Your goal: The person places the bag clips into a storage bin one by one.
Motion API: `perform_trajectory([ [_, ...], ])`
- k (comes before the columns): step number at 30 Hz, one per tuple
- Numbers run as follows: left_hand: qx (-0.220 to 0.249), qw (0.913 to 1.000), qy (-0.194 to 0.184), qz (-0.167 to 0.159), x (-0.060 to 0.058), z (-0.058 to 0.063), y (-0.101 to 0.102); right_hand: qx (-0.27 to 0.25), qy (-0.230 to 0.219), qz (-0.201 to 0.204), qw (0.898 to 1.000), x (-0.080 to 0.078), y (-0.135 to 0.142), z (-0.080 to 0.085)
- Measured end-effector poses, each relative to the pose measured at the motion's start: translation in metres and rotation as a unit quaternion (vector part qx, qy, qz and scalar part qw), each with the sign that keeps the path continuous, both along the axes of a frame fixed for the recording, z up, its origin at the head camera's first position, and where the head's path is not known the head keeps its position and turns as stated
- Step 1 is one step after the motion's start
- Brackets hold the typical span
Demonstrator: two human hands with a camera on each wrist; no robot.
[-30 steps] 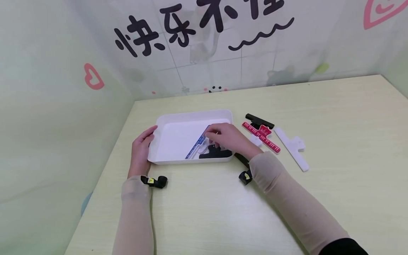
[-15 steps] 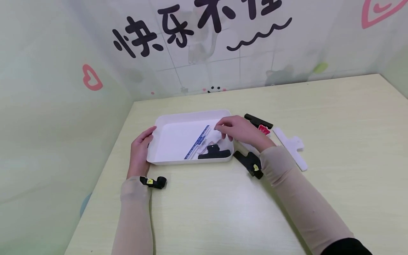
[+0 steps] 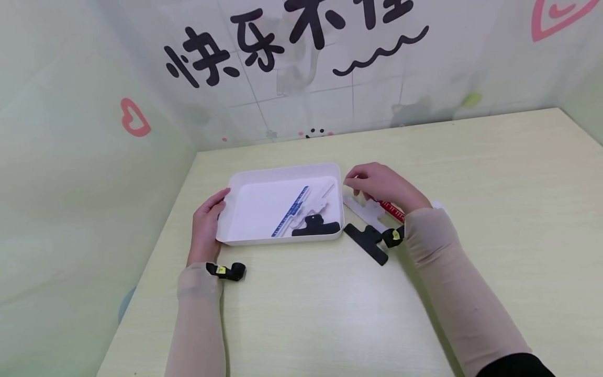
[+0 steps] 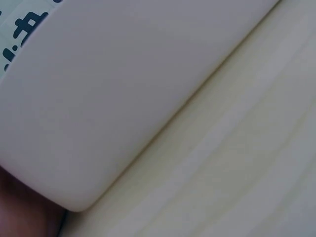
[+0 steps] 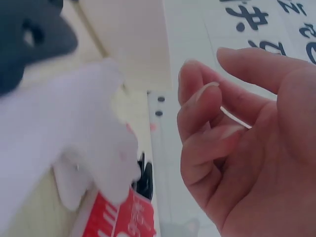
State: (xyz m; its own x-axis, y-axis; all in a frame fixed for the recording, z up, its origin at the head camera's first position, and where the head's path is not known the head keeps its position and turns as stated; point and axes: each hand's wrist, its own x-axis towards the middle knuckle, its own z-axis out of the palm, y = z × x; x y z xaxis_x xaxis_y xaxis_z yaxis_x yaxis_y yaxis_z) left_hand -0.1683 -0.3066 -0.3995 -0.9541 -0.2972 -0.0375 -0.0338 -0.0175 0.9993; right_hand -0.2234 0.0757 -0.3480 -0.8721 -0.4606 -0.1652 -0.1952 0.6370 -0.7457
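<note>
My left hand (image 3: 207, 222) lies along the left end of a white tray (image 3: 249, 209), its visible fingers straight against the wall. Inside the tray are a blue ruler-edged clip (image 3: 290, 211), a pale clip (image 3: 317, 206) and a black clip (image 3: 315, 226). My right hand (image 3: 381, 183) hovers just past the tray's right end, above other clips. In the right wrist view its fingers (image 5: 197, 158) curl loosely and hold nothing. Below it are a white clip (image 3: 369, 212) and a red ruler-edged clip (image 3: 392, 210), partly covered by the hand. Another black clip (image 3: 367, 243) lies nearer.
Behind the right wrist a second white clip (image 3: 438, 205) is almost wholly hidden. Black clip parts (image 5: 144, 180) show behind the red clip in the right wrist view. A printed curtain (image 3: 306, 104) hangs behind the table (image 3: 292, 303).
My right hand has moved out of the tray to the right, uncovering the pale clip in it and now covering part of the loose clips. My left hand keeps its place on the tray.
</note>
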Motion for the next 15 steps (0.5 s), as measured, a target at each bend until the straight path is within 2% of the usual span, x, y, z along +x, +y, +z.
perform_trajectory([
  [6,0.0,1.0,-0.009,0.0,0.001,0.002,-0.001,0.025,0.029,-0.033,0.999,-0.002,0.011,0.001],
  [15,0.002,1.0,-0.009,-0.002,0.002,0.002,0.0,0.087,0.038,-0.078,0.992,-0.005,0.028,-0.001],
])
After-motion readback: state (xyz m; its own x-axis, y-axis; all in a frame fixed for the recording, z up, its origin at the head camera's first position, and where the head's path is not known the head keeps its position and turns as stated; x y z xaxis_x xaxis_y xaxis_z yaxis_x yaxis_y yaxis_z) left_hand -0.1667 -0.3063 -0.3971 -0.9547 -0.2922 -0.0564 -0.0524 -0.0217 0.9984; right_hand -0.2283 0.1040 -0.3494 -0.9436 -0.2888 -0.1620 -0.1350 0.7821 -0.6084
